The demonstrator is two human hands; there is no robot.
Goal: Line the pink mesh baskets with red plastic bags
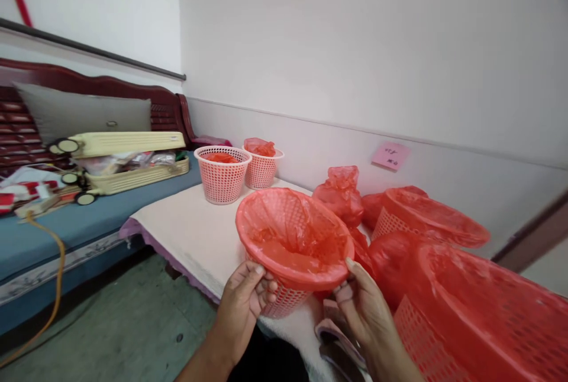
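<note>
Left hand (pixel 246 299) and right hand (pixel 361 305) grip the basket (pixel 288 302), upright, mouth tipped toward the camera, its red bag (pixel 293 234) lining apparently empty, above the tabletop (pixel 186 222).

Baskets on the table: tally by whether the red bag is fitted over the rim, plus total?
Bag fitted over rim: 3, namely the held basket, the tipped basket and the near-right basket.
Bag only inside: 2, the far front basket and the one behind it.
Total: 5
</note>
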